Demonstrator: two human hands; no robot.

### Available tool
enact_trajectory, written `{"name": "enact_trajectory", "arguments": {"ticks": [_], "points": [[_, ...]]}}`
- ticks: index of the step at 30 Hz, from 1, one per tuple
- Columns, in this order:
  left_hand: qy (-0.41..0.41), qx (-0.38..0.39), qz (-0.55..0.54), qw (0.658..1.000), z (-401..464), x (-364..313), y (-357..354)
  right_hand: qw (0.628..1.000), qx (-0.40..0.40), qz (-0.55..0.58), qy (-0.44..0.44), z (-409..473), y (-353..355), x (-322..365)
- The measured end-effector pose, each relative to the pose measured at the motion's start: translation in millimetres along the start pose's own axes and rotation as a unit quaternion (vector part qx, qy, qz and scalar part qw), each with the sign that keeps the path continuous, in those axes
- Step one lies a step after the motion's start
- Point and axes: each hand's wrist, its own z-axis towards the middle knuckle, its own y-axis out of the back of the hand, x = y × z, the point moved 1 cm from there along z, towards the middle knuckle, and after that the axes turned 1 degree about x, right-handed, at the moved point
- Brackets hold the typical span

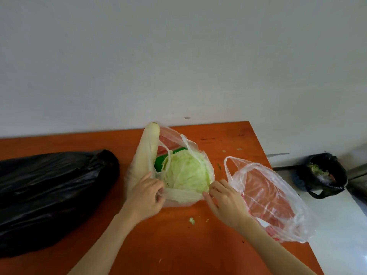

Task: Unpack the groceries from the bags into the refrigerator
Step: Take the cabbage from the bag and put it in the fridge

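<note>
Orange wood-grain worktop stands against a plain white wall. At its middle a clear bag holds a cabbage and white radish. Left hand and right hand each pinch the bag's near rim. Left of this bag lies a black bag; right of it, an empty clear bag.

Black bag runs off the left edge, my cabbage hides most of that green thing.
</note>
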Motion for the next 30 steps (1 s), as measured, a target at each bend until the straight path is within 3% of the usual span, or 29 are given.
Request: {"name": "enact_trajectory", "arguments": {"ticks": [8, 12, 15, 17, 19, 23, 28, 30], "points": [[-0.031, -0.008, -0.002, 0.999, -20, 5, -33, 0.998, 0.045, -0.028, -0.016, -18, -14, -13], [-0.029, 0.011, 0.014, 0.999, -23, 7, -49, 0.993, 0.105, -0.051, -0.028, -24, -20, -20], [-0.017, 0.06, 0.007, 0.998, -25, 2, -58, 0.974, 0.213, -0.042, -0.067, -22, -18, -27], [0.003, 0.089, -0.003, 0.996, -24, 0, -62, 0.945, 0.305, -0.015, -0.117, -21, -19, -35], [0.03, 0.111, -0.024, 0.993, -21, -2, -64, 0.918, 0.332, 0.071, -0.204, -18, -25, -42], [0.128, 0.127, -0.139, 0.974, -14, 4, -65, 0.79, 0.272, 0.323, -0.444, -2, -35, -45], [0.297, 0.038, -0.34, 0.892, 0, 13, -54, 0.672, 0.196, 0.46, -0.546, 9, -37, -35], [0.332, 0.003, -0.343, 0.879, 7, 15, -46, 0.67, 0.159, 0.459, -0.561, 14, -34, -33]]}}
